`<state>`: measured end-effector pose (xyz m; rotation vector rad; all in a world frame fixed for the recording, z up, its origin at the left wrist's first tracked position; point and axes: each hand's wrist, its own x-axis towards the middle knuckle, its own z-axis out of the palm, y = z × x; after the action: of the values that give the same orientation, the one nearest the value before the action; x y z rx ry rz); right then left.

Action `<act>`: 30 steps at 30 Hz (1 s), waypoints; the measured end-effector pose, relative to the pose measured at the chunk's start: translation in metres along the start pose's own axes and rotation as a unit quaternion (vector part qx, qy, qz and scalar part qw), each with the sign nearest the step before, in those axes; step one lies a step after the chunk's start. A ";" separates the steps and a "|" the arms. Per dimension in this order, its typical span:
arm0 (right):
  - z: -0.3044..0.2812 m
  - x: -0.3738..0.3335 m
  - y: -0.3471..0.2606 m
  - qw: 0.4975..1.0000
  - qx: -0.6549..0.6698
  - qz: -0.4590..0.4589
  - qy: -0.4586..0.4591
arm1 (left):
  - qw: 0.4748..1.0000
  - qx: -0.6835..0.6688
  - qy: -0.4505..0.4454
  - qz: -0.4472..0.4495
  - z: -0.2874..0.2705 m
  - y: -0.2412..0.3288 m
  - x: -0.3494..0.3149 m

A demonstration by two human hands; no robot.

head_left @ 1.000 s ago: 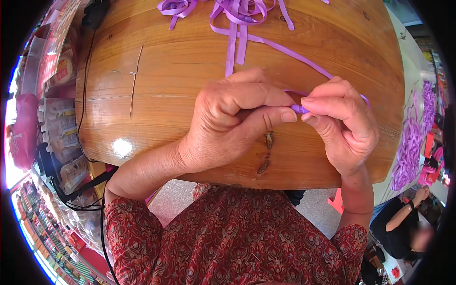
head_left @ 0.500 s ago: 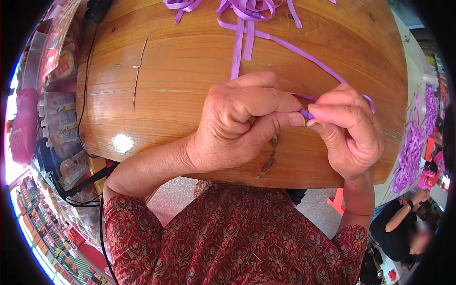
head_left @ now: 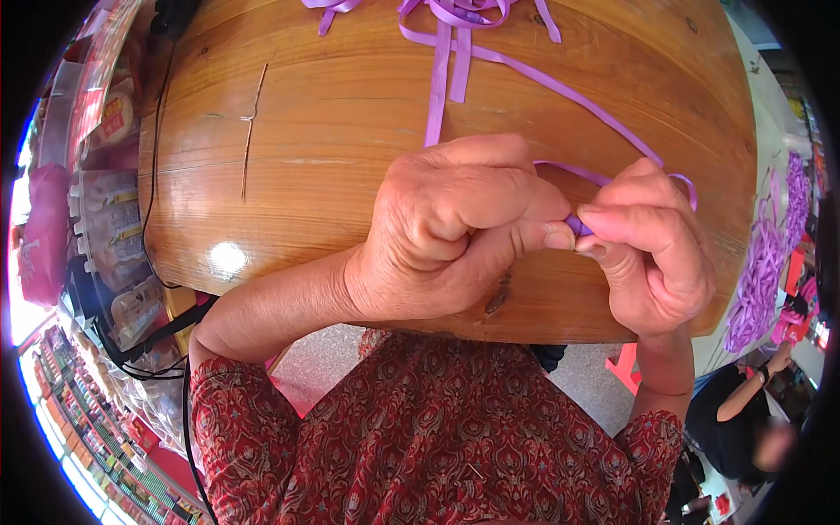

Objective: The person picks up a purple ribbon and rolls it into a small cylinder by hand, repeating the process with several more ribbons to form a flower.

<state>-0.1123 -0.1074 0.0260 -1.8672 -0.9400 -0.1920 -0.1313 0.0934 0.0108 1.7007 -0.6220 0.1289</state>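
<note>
My left hand (head_left: 464, 232) is closed, with thumb and forefinger pinching the left end of a small, tightly bunched purple ribbon piece (head_left: 577, 226). The thumb and forefinger of my right hand (head_left: 661, 254) grip its other end. Little of the piece shows between the fingertips, so I cannot make out whether it is a roll or a knot. From around both hands, flat purple ribbon (head_left: 560, 83) runs across the wooden table to a loose tangle of ribbon (head_left: 464, 16) at the far side. One strand passes behind my left hand.
A thin twisted wire tool (head_left: 248, 131) lies on the left of the wooden table (head_left: 324, 192). Beyond the right edge is a heap of purple ribbon (head_left: 757, 280). Clear bins (head_left: 114, 236) and a black cable flank the left side. Another person (head_left: 731, 407) is at lower right.
Both hands have shifted slightly right and toward me with the pinched purple piece. My right hand's fingers have moved a little around it; both pinches stay closed.
</note>
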 end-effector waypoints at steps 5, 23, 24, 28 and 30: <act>-0.003 0.001 0.001 0.999 0.036 0.003 -0.024 | 1.000 -0.001 -0.022 0.013 -0.003 -0.001 0.000; -0.007 0.006 0.011 0.998 -0.053 -0.025 -0.006 | 1.000 0.016 0.013 -0.023 -0.001 -0.009 0.002; -0.007 0.006 0.011 0.997 -0.065 -0.035 -0.008 | 1.000 0.017 0.013 -0.023 -0.001 -0.009 0.002; -0.009 0.007 0.011 0.986 -0.146 -0.069 -0.033 | 0.999 0.042 0.001 -0.002 -0.001 -0.010 0.004; -0.008 0.007 0.010 0.981 -0.171 -0.079 -0.041 | 0.998 0.057 -0.007 0.005 -0.002 -0.011 0.004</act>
<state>-0.0981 -0.1127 0.0262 -2.1257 -1.1719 -0.3976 -0.1222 0.0952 0.0039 1.8099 -0.6425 0.1624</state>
